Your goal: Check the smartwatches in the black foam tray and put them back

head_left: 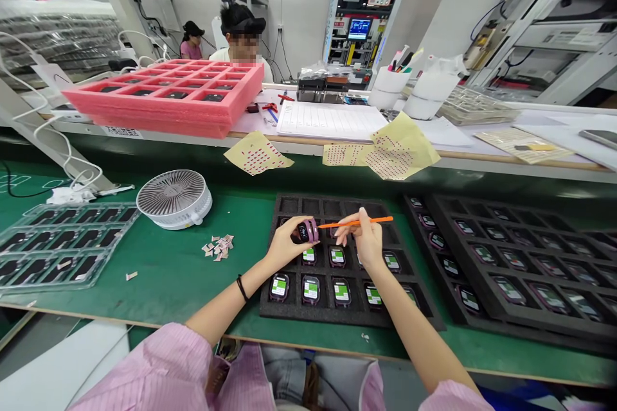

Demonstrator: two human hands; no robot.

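Note:
Above a black foam tray (pixel 324 309), my left hand (pixel 285 239) grips a small purple watch body (pixel 308 231) between thumb and fingers. My right hand (pixel 367 237) holds a thin orange stick (pixel 383 219) like a pen, its left tip at or very near the watch's edge; whether they touch cannot be made out. Below my hands, watches with green and white screens, such as one at the front left (pixel 279 286), sit in the tray's compartments. Several back compartments hold nothing visible. My right forearm covers part of the tray's right side.
A white fan (pixel 174 199) and small loose pieces (pixel 218 247) lie left of the tray. Clear trays (pixel 103 257) are at far left, stacked foam trays (pixel 525 327) at right. A shelf edge (pixel 308 149) with yellow sheets (pixel 402 148) and pink foam (pixel 159 117) runs behind.

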